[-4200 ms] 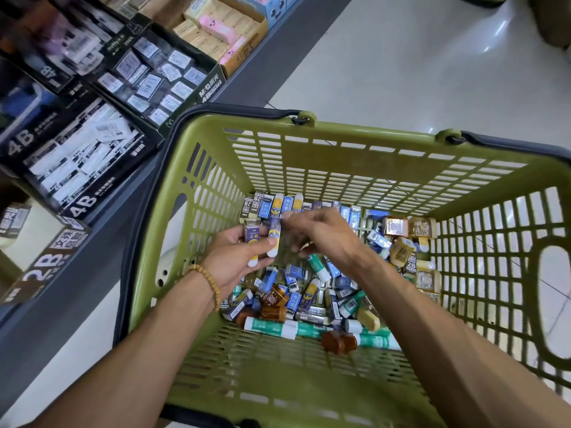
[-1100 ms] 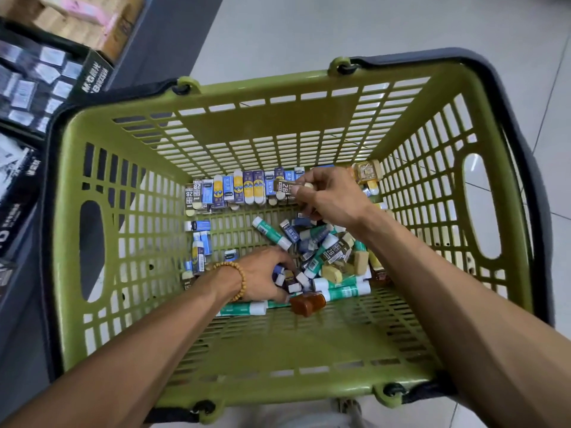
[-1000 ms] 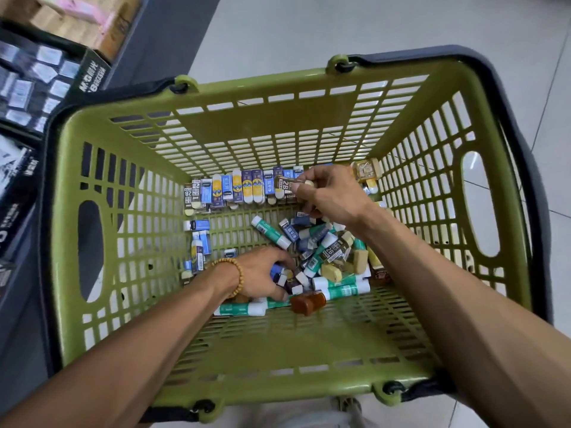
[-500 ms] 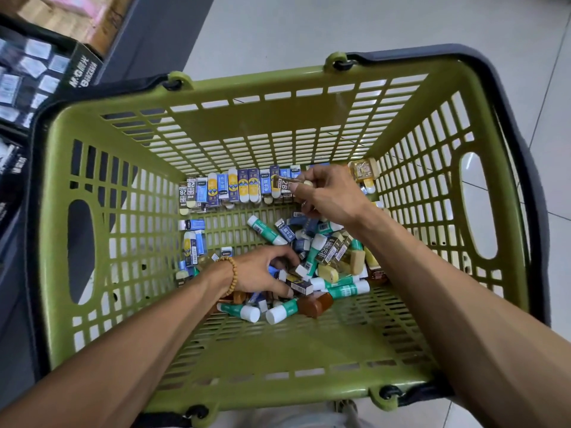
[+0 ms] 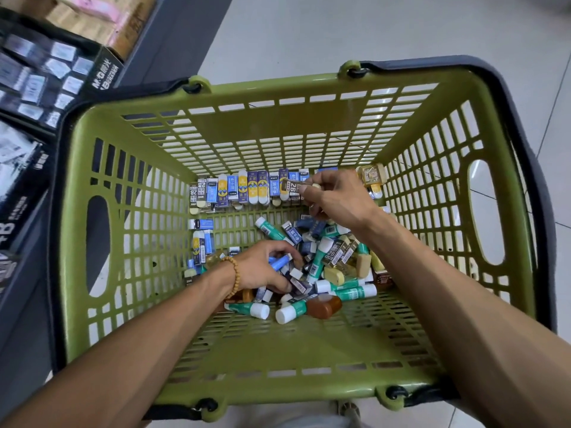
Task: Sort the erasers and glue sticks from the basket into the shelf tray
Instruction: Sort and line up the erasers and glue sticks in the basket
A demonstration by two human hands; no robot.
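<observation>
While both arms reach into a green basket (image 5: 102, 307), the right hand (image 5: 338, 200) pinches a dark 2B eraser (image 5: 290, 186) at the basket's far wall, beside a row of sleeved erasers (image 5: 244, 190); the left hand (image 5: 262, 270), a beaded bracelet (image 5: 234, 274) at its wrist, curls round a blue eraser (image 5: 279, 262) over the jumbled pile on the basket's floor; green glue sticks (image 5: 347, 293) lie among that pile; shelf boxes (image 5: 46, 75) stand left of the basket.

Pale tiled floor (image 5: 355, 29); dark shelf (image 5: 173, 32) at left.
</observation>
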